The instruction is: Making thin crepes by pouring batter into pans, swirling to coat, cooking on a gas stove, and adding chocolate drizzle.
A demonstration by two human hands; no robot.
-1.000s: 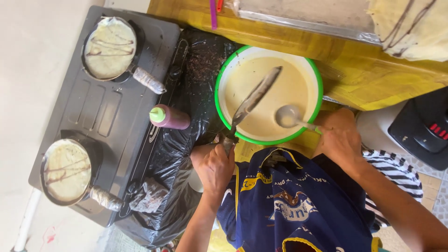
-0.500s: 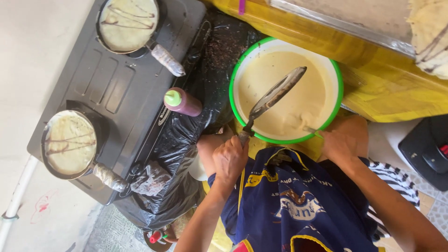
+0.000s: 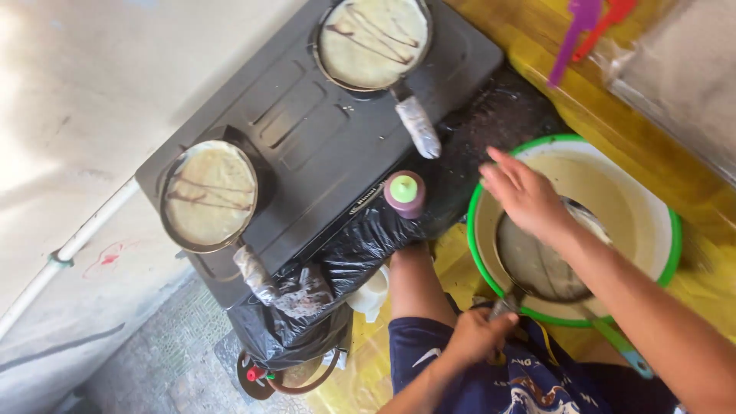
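Note:
My left hand point(image 3: 477, 337) is shut on the handle of a small dark pan point(image 3: 540, 270), which it holds tilted over a green-rimmed white bowl point(image 3: 673, 238) of pale batter. My right hand point(image 3: 525, 195) hovers open above the bowl's left side with its fingers spread, holding nothing. It is nearest to a maroon squeeze bottle point(image 3: 404, 193) with a green cap. A ladle with a teal handle point(image 3: 622, 350) leans out of the bowl at its near edge.
A black two-burner stove point(image 3: 307, 146) carries two pans of flat batter streaked with dark sauce, the far pan point(image 3: 373, 38) and the near pan point(image 3: 208, 195). Black plastic sheeting point(image 3: 337, 264) hangs beside it. Purple and red spatulas point(image 3: 573, 34) lie on the yellow table point(image 3: 567, 103).
My right hand left the ladle at the bowl's near edge and moved over the bowl toward the stove. The pan in my left hand tipped flatter over the batter. The view shifted.

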